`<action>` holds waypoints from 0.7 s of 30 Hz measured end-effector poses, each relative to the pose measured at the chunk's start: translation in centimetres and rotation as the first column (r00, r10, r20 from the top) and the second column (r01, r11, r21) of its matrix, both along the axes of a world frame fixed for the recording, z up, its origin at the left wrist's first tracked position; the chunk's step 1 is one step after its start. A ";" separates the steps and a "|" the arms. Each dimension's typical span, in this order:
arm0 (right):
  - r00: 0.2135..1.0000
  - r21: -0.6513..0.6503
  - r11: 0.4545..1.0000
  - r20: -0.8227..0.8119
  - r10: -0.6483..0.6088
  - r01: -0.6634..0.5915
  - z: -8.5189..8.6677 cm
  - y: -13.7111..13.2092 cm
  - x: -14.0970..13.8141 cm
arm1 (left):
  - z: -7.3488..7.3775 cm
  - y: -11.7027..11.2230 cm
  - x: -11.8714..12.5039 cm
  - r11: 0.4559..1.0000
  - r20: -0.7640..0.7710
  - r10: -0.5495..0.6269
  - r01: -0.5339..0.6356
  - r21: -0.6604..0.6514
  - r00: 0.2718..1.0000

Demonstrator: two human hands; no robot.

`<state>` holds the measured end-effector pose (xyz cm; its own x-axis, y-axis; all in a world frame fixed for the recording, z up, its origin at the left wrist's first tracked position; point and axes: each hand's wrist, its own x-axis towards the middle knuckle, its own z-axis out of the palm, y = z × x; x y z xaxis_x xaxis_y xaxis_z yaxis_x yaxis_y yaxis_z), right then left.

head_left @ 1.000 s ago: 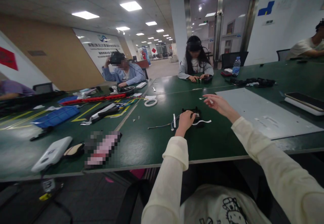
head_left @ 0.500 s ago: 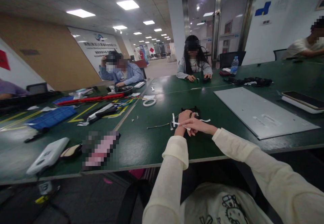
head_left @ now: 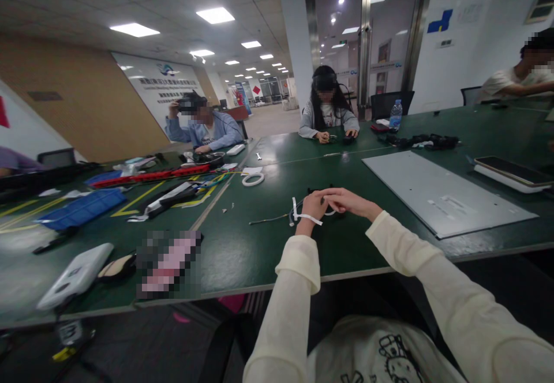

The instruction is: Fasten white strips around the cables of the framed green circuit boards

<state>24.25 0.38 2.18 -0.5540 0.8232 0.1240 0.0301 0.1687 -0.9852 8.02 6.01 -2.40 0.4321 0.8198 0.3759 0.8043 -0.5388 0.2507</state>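
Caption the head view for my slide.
Left hand and right hand meet over the green table, a white strip lying across the left hand.

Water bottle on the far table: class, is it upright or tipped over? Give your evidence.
Upright: the water bottle stands on its base on the green table, cap uppermost.

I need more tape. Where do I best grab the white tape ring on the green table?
Pinch the white tape ring by its rim from above, one finger in the hole: it lies flat on the green table, centre open.
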 end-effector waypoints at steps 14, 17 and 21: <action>-0.033 0.627 0.516 0.653 -0.756 0.583 -6.8 5.4 13.6 | 1.4 -0.8 -1.0 0.996 -0.008 -0.085 0.084 -0.039 0.996; -0.082 0.613 0.527 0.694 -0.716 0.589 -7.9 5.3 15.1 | 1.4 -0.9 -1.1 0.995 -0.035 -0.092 0.091 -0.029 0.995; -0.083 0.610 0.540 0.704 -0.705 0.580 -8.3 5.4 15.6 | 1.2 -0.7 -1.2 0.997 -0.040 -0.073 0.072 -0.041 0.997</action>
<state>39.86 5.80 -6.11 0.4229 0.8925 0.1571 0.8938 -0.3822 -0.2346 6.87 5.27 -1.20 0.5052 0.7997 0.3244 0.7735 -0.5863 0.2406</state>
